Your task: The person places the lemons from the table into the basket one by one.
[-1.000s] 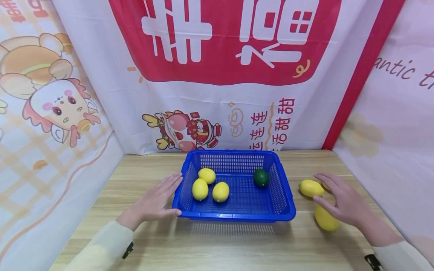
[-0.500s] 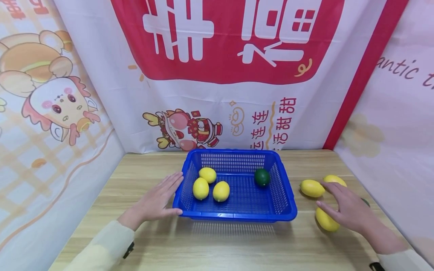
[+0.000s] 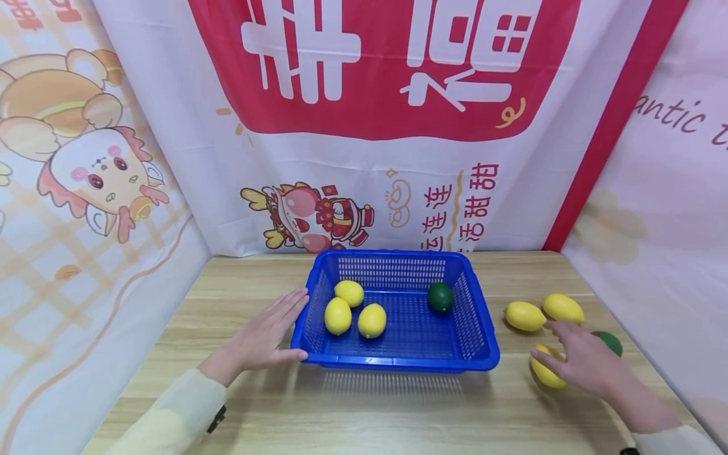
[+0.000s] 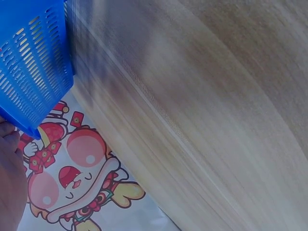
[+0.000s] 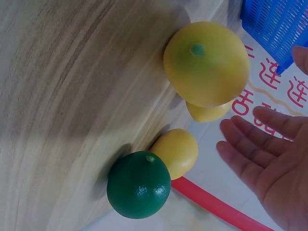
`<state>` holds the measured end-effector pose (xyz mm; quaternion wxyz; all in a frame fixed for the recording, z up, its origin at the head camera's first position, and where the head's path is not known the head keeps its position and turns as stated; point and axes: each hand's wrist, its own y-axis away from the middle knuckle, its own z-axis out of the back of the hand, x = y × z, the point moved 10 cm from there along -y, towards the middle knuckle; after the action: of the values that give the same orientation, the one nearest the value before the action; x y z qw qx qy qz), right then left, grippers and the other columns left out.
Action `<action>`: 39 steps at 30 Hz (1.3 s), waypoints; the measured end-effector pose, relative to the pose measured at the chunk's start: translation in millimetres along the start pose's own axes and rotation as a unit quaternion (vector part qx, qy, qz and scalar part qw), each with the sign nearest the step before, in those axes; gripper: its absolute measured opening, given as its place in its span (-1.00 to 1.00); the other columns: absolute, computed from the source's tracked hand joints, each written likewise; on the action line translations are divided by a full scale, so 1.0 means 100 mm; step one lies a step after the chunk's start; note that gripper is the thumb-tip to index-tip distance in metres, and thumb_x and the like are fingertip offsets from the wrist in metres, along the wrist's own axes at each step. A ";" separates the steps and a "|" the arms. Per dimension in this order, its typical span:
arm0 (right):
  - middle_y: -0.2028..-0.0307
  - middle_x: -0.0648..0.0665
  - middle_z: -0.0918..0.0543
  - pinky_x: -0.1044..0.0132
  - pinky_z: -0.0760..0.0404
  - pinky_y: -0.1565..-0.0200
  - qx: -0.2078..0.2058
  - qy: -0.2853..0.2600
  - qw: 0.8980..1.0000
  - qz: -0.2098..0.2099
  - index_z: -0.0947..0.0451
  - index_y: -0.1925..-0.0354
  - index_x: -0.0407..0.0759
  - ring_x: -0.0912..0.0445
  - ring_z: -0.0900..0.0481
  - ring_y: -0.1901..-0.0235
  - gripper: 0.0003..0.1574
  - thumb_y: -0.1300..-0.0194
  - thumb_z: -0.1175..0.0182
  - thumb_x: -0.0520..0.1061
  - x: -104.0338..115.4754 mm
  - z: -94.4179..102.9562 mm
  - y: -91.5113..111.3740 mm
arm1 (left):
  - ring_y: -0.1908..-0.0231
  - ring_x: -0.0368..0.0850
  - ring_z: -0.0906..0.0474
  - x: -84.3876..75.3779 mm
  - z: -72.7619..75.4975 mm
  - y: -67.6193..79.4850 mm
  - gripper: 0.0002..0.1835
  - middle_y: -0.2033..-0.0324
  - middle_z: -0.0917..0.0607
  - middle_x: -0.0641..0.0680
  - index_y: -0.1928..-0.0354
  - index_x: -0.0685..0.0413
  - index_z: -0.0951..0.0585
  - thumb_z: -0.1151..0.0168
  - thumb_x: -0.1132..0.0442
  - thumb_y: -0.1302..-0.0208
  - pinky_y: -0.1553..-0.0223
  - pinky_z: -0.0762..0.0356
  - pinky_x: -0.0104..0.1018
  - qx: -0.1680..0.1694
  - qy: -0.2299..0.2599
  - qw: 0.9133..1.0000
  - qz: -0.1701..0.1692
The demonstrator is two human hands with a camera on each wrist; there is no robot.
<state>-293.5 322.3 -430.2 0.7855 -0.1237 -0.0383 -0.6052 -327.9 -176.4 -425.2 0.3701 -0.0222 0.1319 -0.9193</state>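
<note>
"What fills twelve o'clock in the head view?"

"A red panel (image 3: 375, 95) with white characters (image 3: 330, 47) turned sideways, printed on the white back cloth (image 3: 318, 155). Near the centre, towards nine, a dragon cartoon (image 3: 313, 218) lies on its side."

"And ten?"

"A pink-cheeked creature (image 3: 102, 170) on the checked left cloth (image 3: 34, 303)."

"Two o'clock?"

"A red strip (image 3: 611, 126) slanting down to the desk (image 3: 398, 417), whose wood grain spans six."

"Three?"

"A pale patch (image 3: 608, 227) on the right cloth (image 3: 671, 265), perhaps a flower; it's too faint to be sure."
</note>
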 end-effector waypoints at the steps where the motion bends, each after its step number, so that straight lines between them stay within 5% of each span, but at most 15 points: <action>1: 0.00 -0.49 -0.55 -0.28 -0.53 0.10 0.008 0.000 1.000 -0.005 -0.40 -0.13 -0.53 -0.41 -0.50 0.03 -0.05 -0.25 -0.23 0.31 -0.01 -0.03 0.00 | -0.45 0.19 0.06 0.00 0.00 0.00 0.11 -0.47 -0.04 0.27 -0.48 0.32 -0.06 -0.14 -0.39 -0.17 -0.39 -0.03 0.06 0.000 0.001 1.000 0.000; 8: 0.02 -0.48 -0.56 -0.24 -0.57 0.17 0.044 -0.012 0.999 -0.026 -0.39 -0.12 -0.56 -0.36 -0.56 0.09 0.02 -0.18 -0.27 0.34 -0.08 -0.18 0.01 | -0.45 0.19 0.05 -0.01 0.02 0.00 0.11 -0.47 -0.04 0.26 -0.48 0.32 -0.05 -0.15 -0.38 -0.18 -0.39 -0.02 0.05 0.004 0.006 1.000 0.001; 21: 0.13 -0.47 -0.59 -0.26 -0.54 0.16 0.035 -0.005 0.999 -0.030 -0.45 0.00 -0.53 -0.37 -0.57 0.15 -0.08 -0.07 -0.39 0.25 -0.11 -0.32 0.04 | -0.44 0.20 0.02 -0.01 0.01 -0.01 0.11 -0.48 -0.04 0.25 -0.48 0.30 -0.05 -0.13 -0.39 -0.18 -0.39 -0.03 0.04 0.006 0.002 1.000 0.004; 30: 0.22 -0.36 -0.58 -0.05 -0.57 0.33 0.056 -0.017 0.997 -0.042 -0.37 -0.06 -0.56 -0.13 -0.55 0.30 -0.02 -0.01 -0.44 0.19 -0.10 -0.39 0.03 | -0.45 0.16 0.06 -0.02 0.02 0.00 0.10 -0.48 -0.03 0.24 -0.48 0.31 -0.05 -0.12 -0.39 -0.19 -0.40 -0.01 0.04 0.012 0.004 1.000 0.009; 39: 0.11 -0.50 -0.55 -0.28 -0.52 0.12 0.029 -0.013 0.999 -0.023 -0.40 -0.01 -0.53 -0.40 -0.53 0.13 -0.10 0.08 -0.51 0.06 -0.06 -0.38 0.04 | -0.45 0.16 0.07 -0.02 0.01 0.00 0.11 -0.48 -0.03 0.25 -0.48 0.30 -0.04 -0.12 -0.39 -0.19 -0.40 -0.01 0.04 0.009 0.005 1.000 0.009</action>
<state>-294.7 319.5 -468.4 0.7741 -0.1078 -0.0686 -0.6201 -326.6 -175.3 -423.9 0.3783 -0.0132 0.1251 -0.9171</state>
